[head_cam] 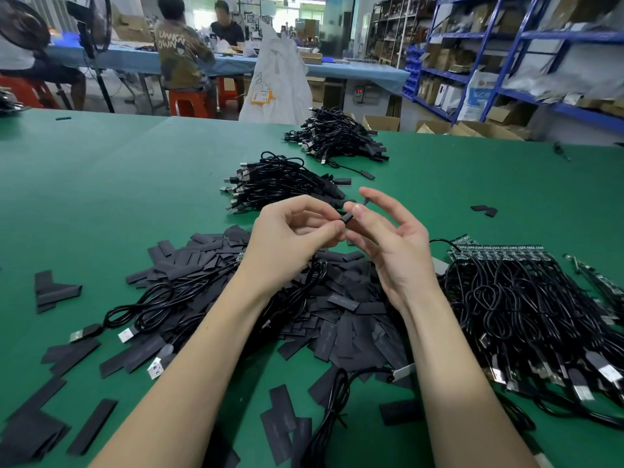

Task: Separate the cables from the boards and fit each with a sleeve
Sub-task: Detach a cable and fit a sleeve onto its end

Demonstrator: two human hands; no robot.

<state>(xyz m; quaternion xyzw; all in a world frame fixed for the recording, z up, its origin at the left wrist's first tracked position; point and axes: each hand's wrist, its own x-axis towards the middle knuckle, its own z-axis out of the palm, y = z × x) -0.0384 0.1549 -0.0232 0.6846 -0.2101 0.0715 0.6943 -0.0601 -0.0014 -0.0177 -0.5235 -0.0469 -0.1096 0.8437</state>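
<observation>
Flat black heat-shrink sleeves [337,309] lie heaped nearest. Above them, the left hand [290,241] and right hand [388,244] together pinch one small black sleeve [347,217]. Its flattened mouth may not open, so it could slip away. Farther off lie finished black cable bundles [280,184].

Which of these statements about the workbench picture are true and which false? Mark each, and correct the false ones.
1. Both hands pinch one small black sleeve between them. True: the left hand and right hand meet on the sleeve.
2. The table is red. False: the table is green.
3. Loose flat sleeves lie heaped under the forearms. True: see the sleeve heap.
4. The cables still on boards lie at the left. False: that cable bundle lies at the right.
5. Two cable piles lie beyond the hands. True: near pile, far pile.
</observation>
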